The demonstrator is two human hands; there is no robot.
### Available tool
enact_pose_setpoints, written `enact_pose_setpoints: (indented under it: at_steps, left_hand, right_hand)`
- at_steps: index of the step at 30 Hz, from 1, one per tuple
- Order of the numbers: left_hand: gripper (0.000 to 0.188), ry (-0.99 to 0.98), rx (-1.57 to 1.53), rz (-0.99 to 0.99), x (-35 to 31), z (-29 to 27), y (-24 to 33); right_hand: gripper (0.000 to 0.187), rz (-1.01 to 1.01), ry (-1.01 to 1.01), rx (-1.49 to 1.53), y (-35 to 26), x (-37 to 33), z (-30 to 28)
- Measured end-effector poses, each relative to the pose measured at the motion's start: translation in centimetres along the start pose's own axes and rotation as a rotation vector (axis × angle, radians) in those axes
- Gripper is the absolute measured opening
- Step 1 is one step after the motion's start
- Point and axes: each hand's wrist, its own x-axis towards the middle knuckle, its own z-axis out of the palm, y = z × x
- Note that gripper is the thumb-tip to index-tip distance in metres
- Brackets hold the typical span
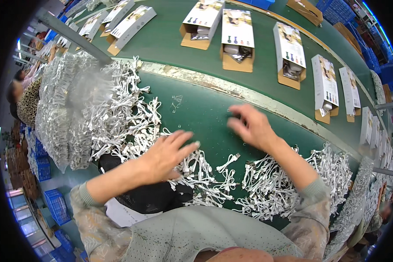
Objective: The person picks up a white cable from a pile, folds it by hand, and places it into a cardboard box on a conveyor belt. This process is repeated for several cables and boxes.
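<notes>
The left hand [168,153] lies flat with fingers spread on a pile of little white cables [205,174] on the green surface [196,109]. The right hand [251,126] hovers open and blurry at 1 o'clock from it, holding nothing. More white cables [275,183] lie at 5 o'clock from that hand.

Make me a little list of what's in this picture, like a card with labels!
place: green worktable beside a conveyor belt
left hand: open, resting on white cables
right hand: blurred, above bare table, holding nothing clear
cable piles: left and right
on belt: open boxes in a row
</notes>
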Motion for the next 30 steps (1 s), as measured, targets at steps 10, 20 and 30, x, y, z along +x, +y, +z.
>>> enact_pose_setpoints:
  at_steps: [10,20,30]
  left_hand:
    - [0.051,0.388,-0.166,-0.101,2.9,3.4,-2.8]
    - [0.008,0.489,-1.246,-0.186,5.8,-0.2,-5.0]
    - [0.018,0.589,-0.591,-0.301,6.8,0.4,-4.8]
  right_hand:
    - [0.011,0.084,-0.191,-0.19,-1.8,-5.5,1.2]
    - [0.021,0.628,-0.011,0.516,-1.5,-2.7,-3.6]
    - [0.012,0.268,0.566,-0.219,5.0,8.3,-3.5]
